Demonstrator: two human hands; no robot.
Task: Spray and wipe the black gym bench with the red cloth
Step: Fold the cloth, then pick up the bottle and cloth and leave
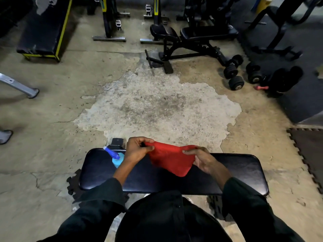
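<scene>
Two bare hands up over the black gym bench, sharing the red cloth between them. Left hand clenched on the cloth's upper left corner, fingers curled tight around a bunched edge. Right hand pinching the opposite corner, thumb on top, fingers underneath. Cloth stretched between both grips, lower part hanging in a point just above the bench pad; contact with the pad impossible to tell. Dark sleeves reaching in from the bottom of the view on either side.

Bench set crosswise directly in front, padded top glossy. Spray bottle on the bench's left part, just beside the left wrist: pale blue body, darker blue trigger head pointing up and left, partly hidden by the forearm.

Beyond, cracked concrete floor with a worn pale patch. Farther back, an adjustable bench, several black dumbbells at right, and a black pad with yellow edging at far left.
</scene>
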